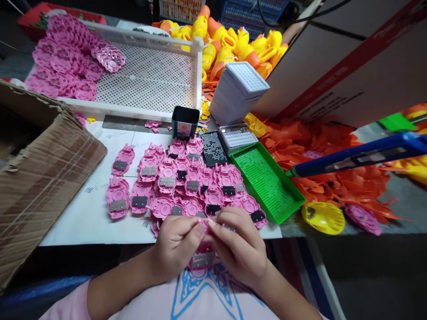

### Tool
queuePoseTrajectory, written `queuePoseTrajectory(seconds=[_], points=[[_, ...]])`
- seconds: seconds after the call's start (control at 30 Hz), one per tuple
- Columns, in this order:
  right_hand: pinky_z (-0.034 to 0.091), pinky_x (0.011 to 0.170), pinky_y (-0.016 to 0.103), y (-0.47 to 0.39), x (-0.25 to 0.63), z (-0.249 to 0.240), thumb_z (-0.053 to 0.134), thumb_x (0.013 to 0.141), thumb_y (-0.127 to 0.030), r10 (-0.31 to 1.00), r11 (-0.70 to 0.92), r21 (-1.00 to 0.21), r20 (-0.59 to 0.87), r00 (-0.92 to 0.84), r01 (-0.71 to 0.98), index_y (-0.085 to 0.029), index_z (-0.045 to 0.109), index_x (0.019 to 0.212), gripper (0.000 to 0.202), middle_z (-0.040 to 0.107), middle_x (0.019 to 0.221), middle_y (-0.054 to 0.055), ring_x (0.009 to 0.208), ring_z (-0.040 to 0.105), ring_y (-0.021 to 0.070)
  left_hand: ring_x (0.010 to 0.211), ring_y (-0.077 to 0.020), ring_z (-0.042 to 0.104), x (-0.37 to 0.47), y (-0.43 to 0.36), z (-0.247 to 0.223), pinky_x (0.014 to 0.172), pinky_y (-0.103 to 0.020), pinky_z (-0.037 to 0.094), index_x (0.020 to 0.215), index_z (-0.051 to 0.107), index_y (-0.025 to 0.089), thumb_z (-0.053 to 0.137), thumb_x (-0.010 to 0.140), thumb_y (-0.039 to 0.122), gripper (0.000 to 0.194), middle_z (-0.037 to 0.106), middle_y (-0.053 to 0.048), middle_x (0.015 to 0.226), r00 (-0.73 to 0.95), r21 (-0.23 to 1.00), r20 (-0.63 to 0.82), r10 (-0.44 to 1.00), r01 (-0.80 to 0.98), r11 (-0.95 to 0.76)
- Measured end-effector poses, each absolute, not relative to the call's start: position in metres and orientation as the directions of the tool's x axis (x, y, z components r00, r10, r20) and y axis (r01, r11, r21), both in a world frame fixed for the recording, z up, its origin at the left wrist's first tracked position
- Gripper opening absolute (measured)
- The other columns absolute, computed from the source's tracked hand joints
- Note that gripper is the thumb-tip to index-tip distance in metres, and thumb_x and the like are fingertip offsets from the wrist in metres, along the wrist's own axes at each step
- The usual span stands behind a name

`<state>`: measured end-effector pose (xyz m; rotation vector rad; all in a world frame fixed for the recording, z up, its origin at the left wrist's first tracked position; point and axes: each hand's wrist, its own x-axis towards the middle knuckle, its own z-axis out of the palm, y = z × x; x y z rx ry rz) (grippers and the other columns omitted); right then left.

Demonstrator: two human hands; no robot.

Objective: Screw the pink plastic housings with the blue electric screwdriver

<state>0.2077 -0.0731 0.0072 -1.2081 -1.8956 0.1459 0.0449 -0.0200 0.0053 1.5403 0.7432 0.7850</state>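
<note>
Close to my body, both hands meet around one pink plastic casing [202, 260] with a grey metal plate across its lower part. My left hand [176, 249] pinches its upper end between thumb and fingers. From the other side my right hand [238, 249] is closed on the same end, fingertips nearly touching the left thumb. Whether a small part sits between the fingertips is hidden. Just beyond the hands, many similar pink casings [167, 166] with grey or black plates lie overlapping on a white sheet [83, 213].
A green tray [296, 202], a black tray of small metal parts [213, 149] and a dark cup [186, 122] stand beyond. Stacked white trays [230, 100] rise behind. Cardboard [50, 178] flanks the left; a blue tool [360, 153] juts in from the right over orange parts [350, 186].
</note>
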Motion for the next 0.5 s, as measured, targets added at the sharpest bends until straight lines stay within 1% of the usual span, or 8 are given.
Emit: queuePoseTrajectory(seconds=[0.07,0.1,0.17,0.23,0.3,0.33,0.43,0.5], points=[[0.055,0.073,0.040,-0.076,0.205,0.007,0.061,0.081,-0.009,0.796,0.502,-0.515,0.589,-0.139,0.695,-0.018,0.059,0.110,0.031,0.064,0.088,0.009,0.088,0.060,0.0219,0.048,-0.0114,0.045,0.040,-0.020,0.007,0.051,-0.025,0.035,0.059,0.060,0.018,0.041,0.096,0.034,0.045,0.047,0.000,0.052,0.604,0.987,0.101,0.791,0.038,-0.156],[0.055,0.074,0.040,-0.076,0.204,0.007,0.062,0.081,-0.009,0.801,0.495,-0.526,0.585,-0.129,0.691,-0.019,0.059,0.109,0.030,0.064,0.089,0.009,0.088,0.060,0.0218,0.047,-0.0112,0.044,0.039,-0.020,0.007,0.051,-0.025,0.035,0.059,0.060,0.017,0.042,0.096,0.035,0.045,0.046,0.000,0.051,0.622,0.990,0.081,0.779,0.041,-0.135],[0.055,0.076,0.040,-0.076,0.203,0.008,0.063,0.080,-0.008,0.809,0.485,-0.547,0.577,-0.112,0.682,-0.019,0.059,0.107,0.030,0.064,0.091,0.009,0.088,0.060,0.0212,0.050,-0.0112,0.044,0.038,-0.020,0.007,0.051,-0.024,0.036,0.062,0.061,0.017,0.045,0.095,0.039,0.043,0.047,0.000,0.054,0.643,1.000,-0.025,0.765,0.024,0.012],[0.054,0.078,0.040,-0.074,0.202,0.009,0.063,0.078,-0.006,0.821,0.469,-0.574,0.563,-0.093,0.671,-0.019,0.059,0.104,0.029,0.063,0.094,0.009,0.090,0.060,0.0206,0.056,-0.0119,0.049,0.040,-0.021,0.008,0.053,-0.022,0.039,0.070,0.064,0.015,0.054,0.090,0.044,0.036,0.054,-0.001,0.061,0.647,0.976,-0.147,0.748,-0.028,0.217],[0.055,0.081,0.038,-0.074,0.203,0.013,0.063,0.078,-0.008,0.861,0.436,-0.645,0.503,-0.082,0.627,-0.019,0.060,0.102,0.027,0.062,0.099,0.010,0.095,0.061,0.0205,0.059,-0.0118,0.053,0.043,-0.023,0.007,0.053,-0.020,0.042,0.078,0.065,0.015,0.064,0.084,0.044,0.029,0.060,-0.002,0.068,0.629,0.924,-0.239,0.739,-0.086,0.372],[0.055,0.083,0.038,-0.074,0.205,0.014,0.065,0.078,-0.011,0.886,0.415,-0.692,0.455,-0.089,0.591,-0.020,0.061,0.104,0.027,0.061,0.104,0.011,0.099,0.060,0.0209,0.059,-0.0115,0.055,0.045,-0.023,0.007,0.053,-0.019,0.043,0.080,0.066,0.016,0.068,0.081,0.042,0.027,0.062,-0.002,0.069,0.621,0.904,-0.262,0.739,-0.111,0.413],[0.053,0.092,0.040,-0.078,0.221,0.018,0.070,0.079,-0.027,0.929,0.368,-0.808,0.343,-0.140,0.460,-0.024,0.063,0.114,0.036,0.058,0.117,0.011,0.111,0.058,0.0228,0.064,-0.0135,0.063,0.044,-0.024,0.005,0.058,-0.020,0.049,0.084,0.069,0.017,0.069,0.083,0.038,0.021,0.069,-0.003,0.070,0.665,0.872,-0.258,0.701,-0.151,0.465],[0.052,0.095,0.041,-0.083,0.238,0.016,0.070,0.080,-0.033,0.932,0.349,-0.855,0.358,-0.050,0.385,-0.028,0.064,0.117,0.038,0.059,0.117,0.009,0.111,0.058,0.0225,0.070,-0.0184,0.068,0.041,-0.024,0.004,0.064,-0.025,0.054,0.090,0.071,0.018,0.066,0.086,0.037,0.020,0.073,-0.006,0.077,0.737,0.850,-0.223,0.638,-0.173,0.497]])
